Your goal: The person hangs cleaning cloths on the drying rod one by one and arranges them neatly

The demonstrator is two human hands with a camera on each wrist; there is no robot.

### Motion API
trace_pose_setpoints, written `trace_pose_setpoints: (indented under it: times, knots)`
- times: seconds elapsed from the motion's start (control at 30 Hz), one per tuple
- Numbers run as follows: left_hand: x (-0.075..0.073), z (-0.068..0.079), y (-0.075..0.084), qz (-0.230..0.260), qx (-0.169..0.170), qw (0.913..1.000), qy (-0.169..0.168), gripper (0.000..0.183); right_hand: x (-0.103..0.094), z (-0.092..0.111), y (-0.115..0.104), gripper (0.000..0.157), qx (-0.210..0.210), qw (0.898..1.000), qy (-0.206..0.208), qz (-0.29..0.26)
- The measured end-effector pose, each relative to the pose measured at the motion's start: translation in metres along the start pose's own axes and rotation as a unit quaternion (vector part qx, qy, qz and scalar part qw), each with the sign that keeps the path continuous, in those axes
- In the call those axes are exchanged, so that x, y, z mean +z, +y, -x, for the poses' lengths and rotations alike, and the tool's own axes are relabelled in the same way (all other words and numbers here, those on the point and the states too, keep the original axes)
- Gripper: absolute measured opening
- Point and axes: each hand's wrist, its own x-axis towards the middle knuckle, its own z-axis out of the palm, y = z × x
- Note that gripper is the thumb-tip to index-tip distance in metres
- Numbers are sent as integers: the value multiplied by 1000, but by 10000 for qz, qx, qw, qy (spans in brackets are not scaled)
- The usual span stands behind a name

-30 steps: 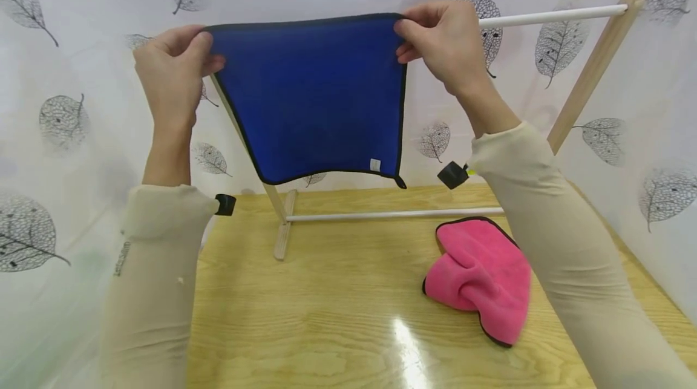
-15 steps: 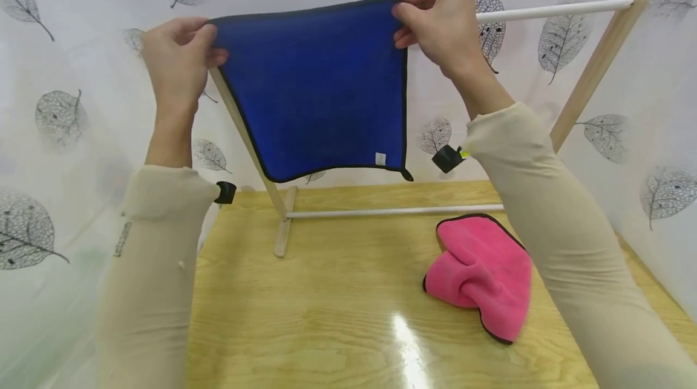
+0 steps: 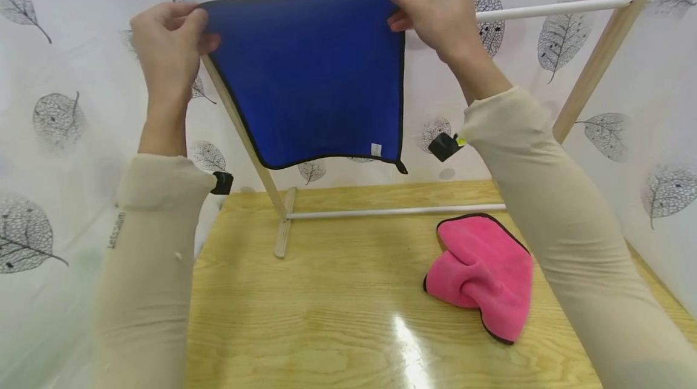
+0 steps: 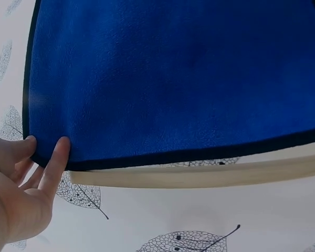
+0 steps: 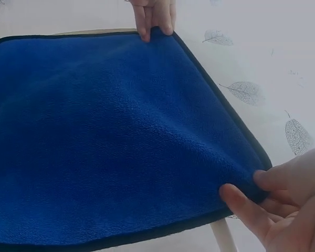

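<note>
A blue towel (image 3: 310, 80) with black edging and a small white label hangs spread between both hands. The left hand (image 3: 170, 44) pinches its upper left corner; in the left wrist view the thumb and fingers of that hand (image 4: 29, 189) sit at the corner. At the upper right corner the right hand (image 3: 441, 11) pinches the cloth, and the right wrist view shows this hand (image 5: 283, 205) gripping from below. The towel's upper edge stands higher than the white rail (image 3: 550, 10) of a wooden rack and hides the rail's left part.
On the wooden table (image 3: 305, 316) lies a crumpled pink towel (image 3: 490, 274) at the right. The rack's wooden posts (image 3: 599, 68) flank the work, and a lower white rail (image 3: 392, 212) runs near the table's back. Leaf-patterned sheeting covers the walls.
Both hands have risen, carrying the blue towel upward, its top edge now tilted higher on the right. The pink towel has stayed in place.
</note>
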Motion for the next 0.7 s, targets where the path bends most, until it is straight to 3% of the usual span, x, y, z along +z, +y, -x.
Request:
trace_pose_setpoints:
  times: [0.53, 0.7]
  knots:
    - [6, -7, -4, -527, 378, 9978, -102, 26, 1, -6, -1, 27, 24, 9941, 173, 1069]
    - [7, -9, -6, -706, 200, 9971, -215, 26, 2, -7, 0, 27, 186, 9930, 38, 1165]
